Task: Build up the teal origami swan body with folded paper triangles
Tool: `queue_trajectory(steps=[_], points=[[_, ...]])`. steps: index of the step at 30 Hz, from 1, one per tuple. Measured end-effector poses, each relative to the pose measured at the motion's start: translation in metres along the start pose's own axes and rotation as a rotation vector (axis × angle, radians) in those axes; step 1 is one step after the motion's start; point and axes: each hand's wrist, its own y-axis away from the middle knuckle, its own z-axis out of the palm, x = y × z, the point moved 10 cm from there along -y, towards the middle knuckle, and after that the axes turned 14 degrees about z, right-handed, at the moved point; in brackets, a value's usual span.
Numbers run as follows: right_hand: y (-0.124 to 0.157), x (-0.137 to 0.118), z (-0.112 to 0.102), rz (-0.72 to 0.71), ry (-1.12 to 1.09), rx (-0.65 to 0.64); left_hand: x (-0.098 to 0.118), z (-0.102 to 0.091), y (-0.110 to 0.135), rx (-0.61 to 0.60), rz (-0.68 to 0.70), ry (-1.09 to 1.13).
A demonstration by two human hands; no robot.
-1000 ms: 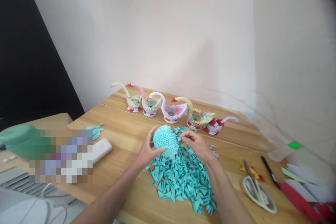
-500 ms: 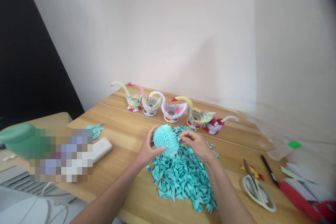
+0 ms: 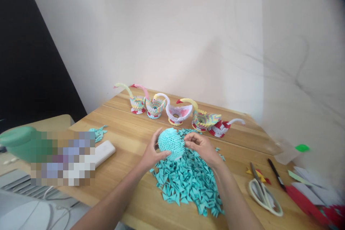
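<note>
A pile of turquoise folded pieces (image 3: pixel 187 181) spreads beneath the hands. Between them, the left hand (image 3: pixel 153 152) grips a turquoise paper model (image 3: pixel 171 143); the right hand (image 3: pixel 199 146) curls beside it, its grip unclear. Paper swans (image 3: pixel 185 113) stand beyond.

From my remote station I see a left hand (image 3: pixel 153 153) and a right hand (image 3: pixel 201 147), both bare, with slim fingers (image 3: pixel 192 137), narrow wrists (image 3: pixel 216 162) and uncovered forearms (image 3: pixel 113 194).
</note>
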Motion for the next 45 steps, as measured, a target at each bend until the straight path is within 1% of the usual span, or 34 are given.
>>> queue_trajectory(steps=[4, 8, 12, 16, 22, 29, 32, 35, 37, 39, 42, 45], points=[[0.005, -0.003, 0.001, 0.012, 0.060, 0.011, 0.002, 0.001, 0.000, -0.007, -0.037, -0.057], [0.008, -0.007, 0.005, -0.013, 0.169, 0.052, 0.005, -0.001, 0.000, 0.027, -0.019, -0.073], [0.004, -0.003, 0.008, -0.019, 0.108, 0.061, 0.005, -0.003, -0.001, 0.058, -0.004, -0.047], [0.000, 0.002, 0.016, 0.018, 0.070, 0.047, 0.003, -0.005, -0.001, 0.073, 0.005, -0.032], [0.000, 0.002, 0.023, 0.053, -0.012, 0.072, 0.001, -0.007, -0.001, 0.101, 0.000, -0.006], [-0.001, 0.005, 0.025, 0.045, 0.016, 0.102, -0.002, -0.010, 0.000, 0.144, 0.004, -0.008], [-0.001, 0.003, 0.024, 0.014, 0.061, 0.124, -0.003, -0.010, 0.000, 0.146, -0.007, -0.002], [-0.001, 0.000, 0.025, -0.017, 0.059, 0.092, -0.004, -0.008, 0.000, 0.133, -0.023, 0.027], [-0.001, 0.000, 0.022, -0.014, 0.025, 0.075, -0.004, -0.007, 0.000, 0.127, -0.028, 0.050], [-0.001, 0.001, 0.014, -0.002, -0.015, 0.081, -0.004, -0.007, 0.000, 0.133, -0.026, 0.061], [0.001, 0.001, -0.003, 0.018, -0.033, 0.121, -0.004, -0.010, -0.001, 0.157, -0.017, 0.068], [0.004, 0.000, -0.022, 0.021, 0.015, 0.185, -0.005, -0.011, -0.002, 0.176, -0.020, 0.085]])
